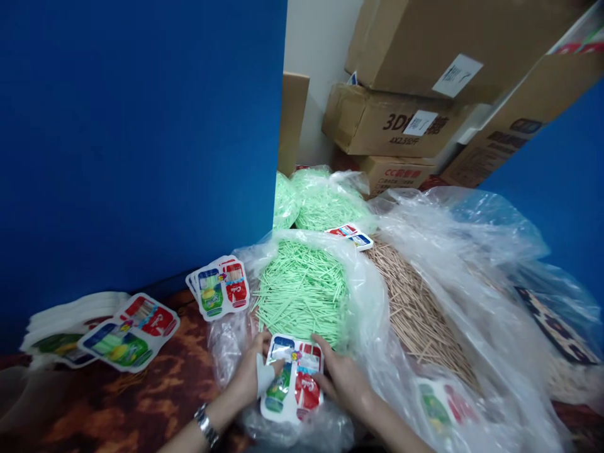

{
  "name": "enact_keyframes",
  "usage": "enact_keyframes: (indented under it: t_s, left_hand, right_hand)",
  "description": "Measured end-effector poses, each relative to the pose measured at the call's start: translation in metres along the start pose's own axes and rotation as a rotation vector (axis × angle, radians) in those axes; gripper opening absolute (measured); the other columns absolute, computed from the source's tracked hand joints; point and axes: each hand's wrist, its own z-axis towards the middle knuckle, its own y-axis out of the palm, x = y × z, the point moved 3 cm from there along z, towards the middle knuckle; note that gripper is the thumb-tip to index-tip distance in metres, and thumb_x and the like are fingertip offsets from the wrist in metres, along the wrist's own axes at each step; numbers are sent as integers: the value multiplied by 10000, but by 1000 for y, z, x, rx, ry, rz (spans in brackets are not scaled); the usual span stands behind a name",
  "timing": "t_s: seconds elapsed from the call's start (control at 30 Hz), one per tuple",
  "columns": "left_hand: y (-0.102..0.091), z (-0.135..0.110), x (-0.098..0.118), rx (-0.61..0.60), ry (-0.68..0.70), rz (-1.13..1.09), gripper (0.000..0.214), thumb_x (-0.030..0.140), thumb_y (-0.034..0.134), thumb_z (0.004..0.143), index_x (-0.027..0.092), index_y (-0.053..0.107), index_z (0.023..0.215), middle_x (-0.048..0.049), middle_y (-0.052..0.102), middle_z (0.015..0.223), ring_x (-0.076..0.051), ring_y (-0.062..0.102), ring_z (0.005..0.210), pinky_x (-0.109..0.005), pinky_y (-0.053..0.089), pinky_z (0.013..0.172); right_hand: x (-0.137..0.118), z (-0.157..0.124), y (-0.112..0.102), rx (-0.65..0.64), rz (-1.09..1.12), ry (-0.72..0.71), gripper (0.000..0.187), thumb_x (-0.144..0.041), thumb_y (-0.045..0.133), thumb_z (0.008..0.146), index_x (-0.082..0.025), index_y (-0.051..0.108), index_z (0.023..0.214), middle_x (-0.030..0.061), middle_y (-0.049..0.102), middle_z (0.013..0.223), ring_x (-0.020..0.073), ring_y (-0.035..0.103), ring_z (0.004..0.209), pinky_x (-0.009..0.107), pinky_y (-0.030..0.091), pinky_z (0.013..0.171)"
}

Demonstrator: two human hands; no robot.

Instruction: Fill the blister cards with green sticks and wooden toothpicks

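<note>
Low in the middle, a printed pouch (293, 402) with a green can picture and a red Cola bottle picture is held between my hands. My left hand (259, 371) grips its left edge, with the thumb over the front; a pale covering shows on that hand. My right hand (340, 377) closes on the right edge, fingers on the red half. Just beyond the pouch lies a heap of thin green sticks (304, 286) in an open clear plastic bag (370, 308). To the right, thin brown sticks (415, 302) fill another clear bag.
Similar pouches (221, 286) lie left of the green sticks, by a stack of pouches (70, 324). More bagged green sticks (325, 201) stand behind. Cardboard boxes (391, 119) are piled at the back right. A blue panel (141, 138) rises on the left.
</note>
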Motion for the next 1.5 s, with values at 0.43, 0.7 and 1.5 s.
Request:
enact_keyframes:
  t_s: [0.43,0.7,1.5]
  left_hand:
    - [11,-16,26,-298,-179,-537,430,392,825,629,140,675,944,-88,761,843,-245,716,761,-367,557,762]
    - [34,23,51,-202,175,-191,255,375,687,777,144,670,884,-59,718,785,-209,660,690,-300,540,622]
    - [62,9,65,-108,310,152,1098,322,733,707,109,10,1505,-228,206,1546,-359,212,1411,-524,223,1130]
  right_hand:
    - [-3,-17,-19,110,509,-33,735,-310,485,877,-184,111,1497,36,694,858,210,658,720,332,526,680]
    - [7,-6,-59,544,138,-126,392,-318,489,908,-208,478,1284,121,582,1163,253,601,1060,399,516,870]
    - [-20,-25,-104,601,332,-113,215,-348,387,967,-211,529,883,11,641,815,146,619,740,222,473,648]
